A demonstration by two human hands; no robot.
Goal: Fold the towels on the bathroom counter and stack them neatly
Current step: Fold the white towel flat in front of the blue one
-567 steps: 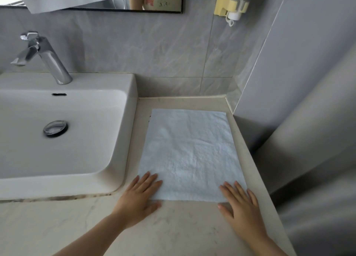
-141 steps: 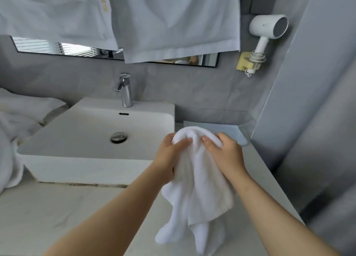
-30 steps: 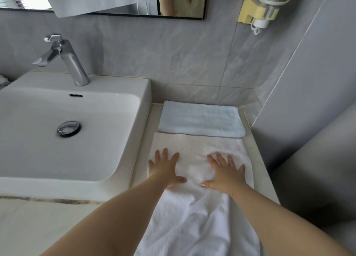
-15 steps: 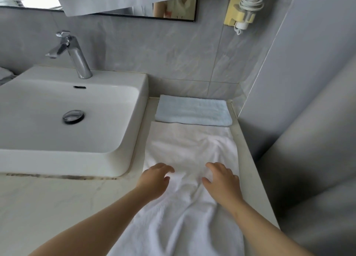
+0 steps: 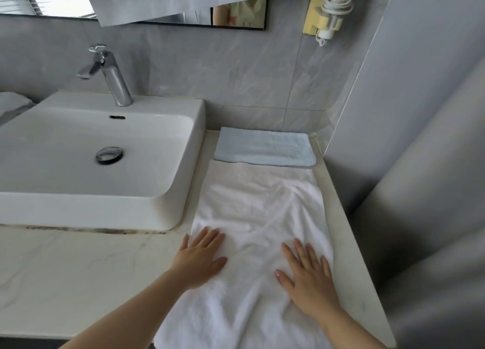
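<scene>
Because the crumpled white terry towel [image 5: 258, 233] has to lie flat before I can fold it, I have both palms pressed down on it in the lower middle of the frame: my left hand [image 5: 200, 260] near its left edge, my right hand [image 5: 307, 276] near its right, fingers spread and gripping nothing. It runs lengthwise up the pale marble counter [image 5: 65, 275], its near end spilling over the front edge. Beyond it, at centre right, the folded pale blue towel [image 5: 265, 149] sits against the grey tiled wall [image 5: 236, 73], out of my working space, beside the white ceramic basin [image 5: 86, 154], I judge as the stack's base.
</scene>
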